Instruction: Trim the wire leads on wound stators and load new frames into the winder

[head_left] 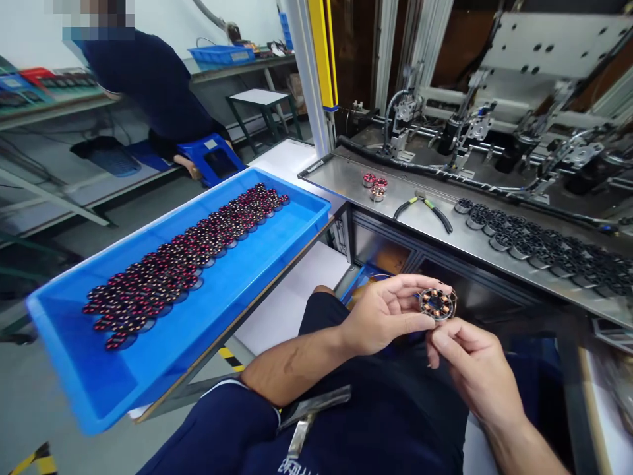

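My left hand [388,311] pinches a small round wound stator [437,303], copper coils around a dark core, in front of my lap. Just below and right of the stator, my right hand [469,366] has its fingers curled and its fingertips at the stator's lower edge. Whether the right fingers grip it is unclear. A metal tool [311,412] lies across my left thigh.
A blue tray [232,284] at my left holds several rows of wound stators [182,257]. On the steel bench [425,221] lie three wound stators [376,185], pliers [425,206] and a row of bare black stator cores [534,241]. Winding machinery stands behind. A person [148,79] sits at the far left.
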Motion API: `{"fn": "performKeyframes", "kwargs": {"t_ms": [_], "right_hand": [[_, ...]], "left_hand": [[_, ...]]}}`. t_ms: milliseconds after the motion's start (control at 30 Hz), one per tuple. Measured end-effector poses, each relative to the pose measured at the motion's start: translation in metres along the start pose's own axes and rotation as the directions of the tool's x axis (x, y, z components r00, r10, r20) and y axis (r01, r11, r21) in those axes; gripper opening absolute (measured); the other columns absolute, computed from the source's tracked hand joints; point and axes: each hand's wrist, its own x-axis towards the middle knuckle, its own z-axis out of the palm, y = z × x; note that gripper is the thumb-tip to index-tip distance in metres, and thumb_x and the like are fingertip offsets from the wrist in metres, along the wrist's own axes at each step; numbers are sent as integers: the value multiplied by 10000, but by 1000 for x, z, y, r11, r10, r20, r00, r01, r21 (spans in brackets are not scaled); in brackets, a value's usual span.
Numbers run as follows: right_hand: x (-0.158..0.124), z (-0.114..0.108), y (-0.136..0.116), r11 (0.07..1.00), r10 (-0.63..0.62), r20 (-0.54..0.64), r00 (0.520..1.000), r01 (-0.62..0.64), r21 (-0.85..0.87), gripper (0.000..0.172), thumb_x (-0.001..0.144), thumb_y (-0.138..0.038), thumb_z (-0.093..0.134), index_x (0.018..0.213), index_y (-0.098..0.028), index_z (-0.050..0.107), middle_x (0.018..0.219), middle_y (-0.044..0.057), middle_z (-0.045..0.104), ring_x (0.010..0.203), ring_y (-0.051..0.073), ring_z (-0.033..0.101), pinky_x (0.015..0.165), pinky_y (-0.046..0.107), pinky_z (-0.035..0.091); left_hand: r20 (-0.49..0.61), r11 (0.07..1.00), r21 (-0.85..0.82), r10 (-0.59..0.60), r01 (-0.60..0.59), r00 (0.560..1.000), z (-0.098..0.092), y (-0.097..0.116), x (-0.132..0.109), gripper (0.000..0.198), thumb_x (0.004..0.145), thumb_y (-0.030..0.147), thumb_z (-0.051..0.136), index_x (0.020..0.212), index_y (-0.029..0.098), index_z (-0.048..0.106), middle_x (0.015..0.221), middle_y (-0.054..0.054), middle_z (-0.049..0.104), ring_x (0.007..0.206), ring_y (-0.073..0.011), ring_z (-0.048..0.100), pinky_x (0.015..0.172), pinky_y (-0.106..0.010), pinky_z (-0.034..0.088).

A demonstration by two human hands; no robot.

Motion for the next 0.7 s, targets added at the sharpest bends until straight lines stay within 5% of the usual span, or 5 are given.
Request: {"fn": "performKeyframes", "kwargs": {"t_ms": [200,333,433,533,700], "right_hand": [[0,5,1,984,-85,-101,991,68,-164,215,839,-397,673,766,-195,653,742,17,649,728,129,595,714,252,483],[-6,9,-5,916,-385,-228,894,339,-215,184,801,-281,718,950,-249,615,991,23,604,975,150,574,884,255,472],[-9,16,-8,904,-421,-218,881,388,-179,150,811,-233,702,885,-236,571,924,17,564,911,140,553,827,256,469],[-9,23,-5,912,-410,-256,875,386,-140,74,881,-196,608,830,-215,558,884,15,550,850,119,542,782,249,462],[-7,28,9,888,-454,-343,822,449,-99,54,888,-176,594,846,-199,569,885,24,558,834,112,545,737,235,474]], "left_hand": [[-45,969,237,86,-73,995,3,-5,-3,491,708,127,818,1175,141,669,1101,-133,737,961,-206,723,889,-317,592],[180,533,716,484,-451,856,2,1,-7,465,747,157,791,1193,158,658,1161,-140,716,1070,-223,687,976,-344,562],[297,364,758,546,-541,783,2,5,-9,518,750,125,776,1241,141,614,1133,-151,724,1049,-213,697,952,-324,576],[262,438,726,537,-530,802,3,6,-11,482,734,109,780,1194,142,640,1131,-141,725,1055,-218,696,953,-329,576],[0,909,372,204,-189,979,4,-2,-14,464,709,139,816,1148,152,666,1120,-127,718,968,-199,718,866,-294,600]]}}
